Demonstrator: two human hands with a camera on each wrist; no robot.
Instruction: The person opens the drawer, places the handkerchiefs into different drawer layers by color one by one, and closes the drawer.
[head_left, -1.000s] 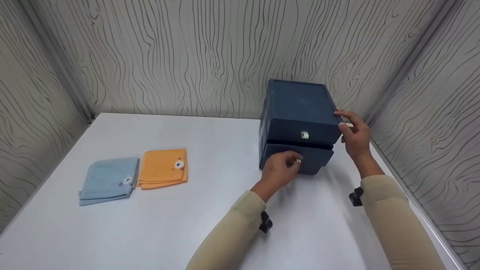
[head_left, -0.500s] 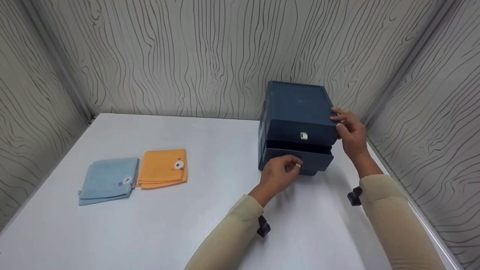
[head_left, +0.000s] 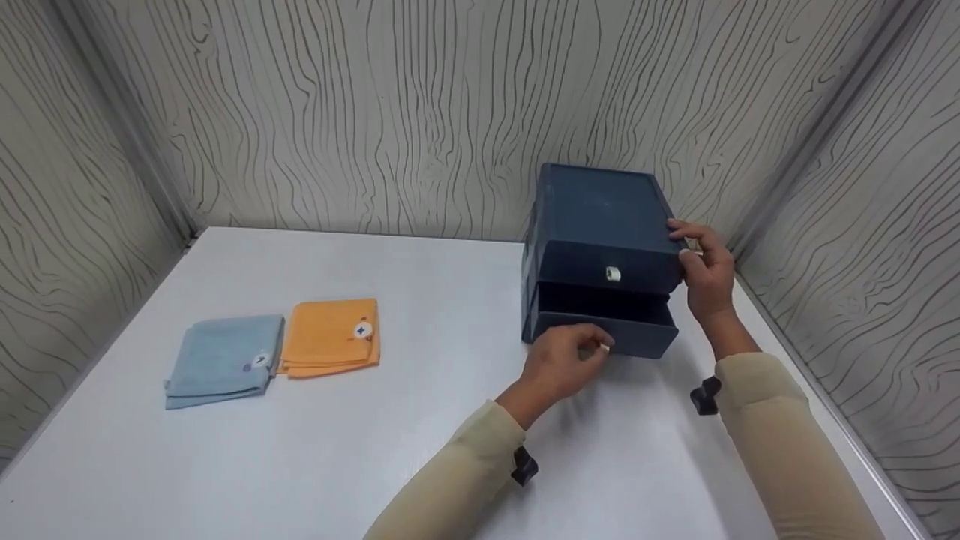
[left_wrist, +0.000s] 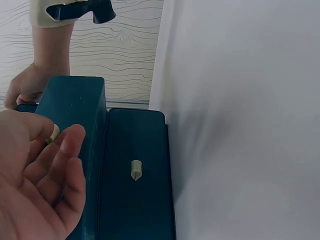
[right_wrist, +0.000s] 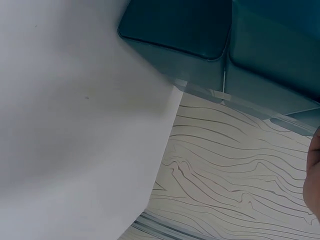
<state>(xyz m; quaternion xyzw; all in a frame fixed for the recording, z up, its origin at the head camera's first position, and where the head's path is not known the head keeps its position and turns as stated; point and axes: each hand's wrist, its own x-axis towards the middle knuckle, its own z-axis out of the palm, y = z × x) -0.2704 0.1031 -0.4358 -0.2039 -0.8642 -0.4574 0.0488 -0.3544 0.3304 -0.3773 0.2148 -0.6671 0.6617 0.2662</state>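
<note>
A dark blue drawer cabinet (head_left: 604,206) stands at the back right of the table, its middle drawer (head_left: 645,339) partly pulled out. My left hand (head_left: 564,360) pinches that drawer's small pale knob (left_wrist: 53,134) between thumb and finger. The top drawer, with its own knob (head_left: 613,274), is closed above it. In the left wrist view a closed bottom drawer (left_wrist: 137,205) shows beside the pulled one; the head view hides it. My right hand (head_left: 709,274) grips the cabinet's upper right edge, fingers on top and thumb near the front corner.
A folded light blue cloth (head_left: 221,356) and a folded orange cloth (head_left: 326,337) lie side by side on the left of the white table (head_left: 442,300). Wood-grain patterned panels (head_left: 360,112) rise behind and at both sides.
The middle drawer has slid out toward me, from a narrow gap to a visible dark interior, with my left hand drawing back on its knob. My right hand stays at the cabinet's edge.
</note>
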